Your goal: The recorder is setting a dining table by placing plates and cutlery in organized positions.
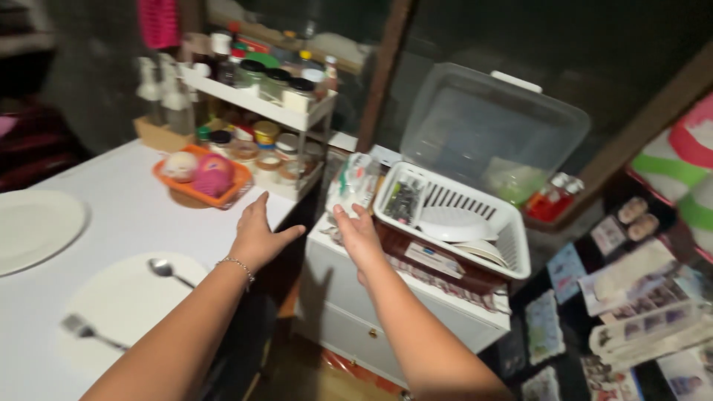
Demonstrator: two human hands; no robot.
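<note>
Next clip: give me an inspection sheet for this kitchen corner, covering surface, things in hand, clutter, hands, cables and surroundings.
Surface: white table at left; white cabinet beside it.
Things in hand: clear glass held in the right hand, next to a white dish rack with its clear lid raised; plates and cutlery sit in the rack.
Clutter: spoon and fork on a white plate; second plate; orange tray with two round items; two-tier jar shelf.
Hands: left hand open, above the table edge, bracelet on the wrist; right hand gripping the glass.
Cables: nothing seen.
Surroundings: dim room, dark walls; printed packets at lower right, blurred.
</note>
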